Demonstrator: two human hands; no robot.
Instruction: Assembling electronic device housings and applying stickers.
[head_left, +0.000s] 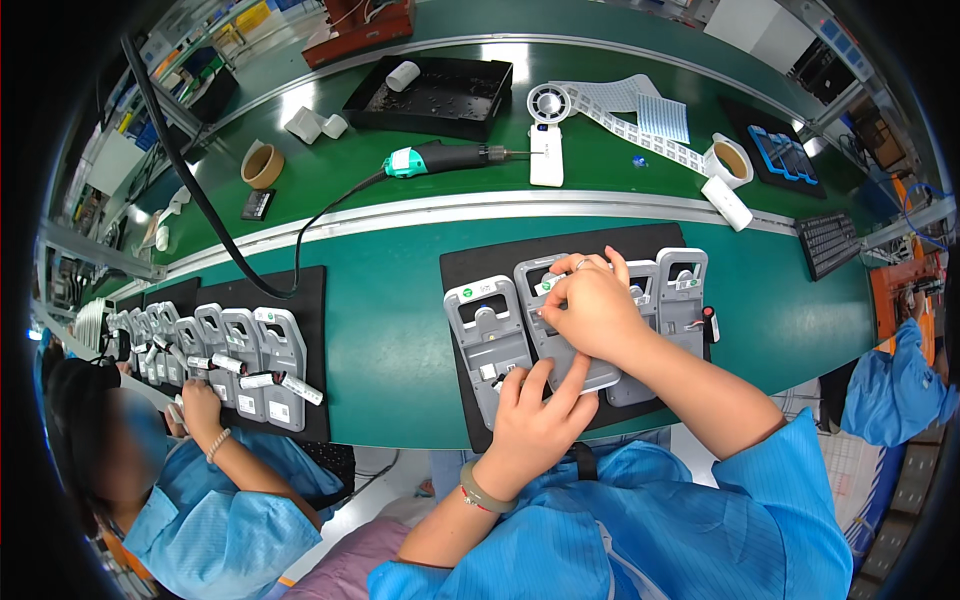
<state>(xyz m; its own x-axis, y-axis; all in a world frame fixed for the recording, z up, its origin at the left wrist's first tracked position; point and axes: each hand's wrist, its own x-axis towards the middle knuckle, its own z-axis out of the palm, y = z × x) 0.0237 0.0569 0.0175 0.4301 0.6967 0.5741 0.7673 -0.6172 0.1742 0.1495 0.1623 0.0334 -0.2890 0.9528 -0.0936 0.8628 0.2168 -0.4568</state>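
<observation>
Several grey plastic housings with handle openings stand side by side on a black mat [460, 255] in front of me. My left hand [535, 415] rests with fingers apart on the lower part of the second grey housing [555, 345] from the left. Over the top of that same housing, my right hand [598, 305] is closed, thumb and forefinger pinched by its handle opening; whatever lies between them is too small to make out. The leftmost grey housing [490, 352] is beside my left hand. At the right end, a grey housing [682, 290] has a small black-and-red part [710, 325] at its edge.
Behind the metal rail lie a green-and-black electric screwdriver [430, 160], a white handheld fan [546, 150], a black tray [430, 100] and a label roll [728, 160]. A keyboard [828, 243] sits at right. On the left, a co-worker's hand [200, 408] is near more grey housings [280, 365].
</observation>
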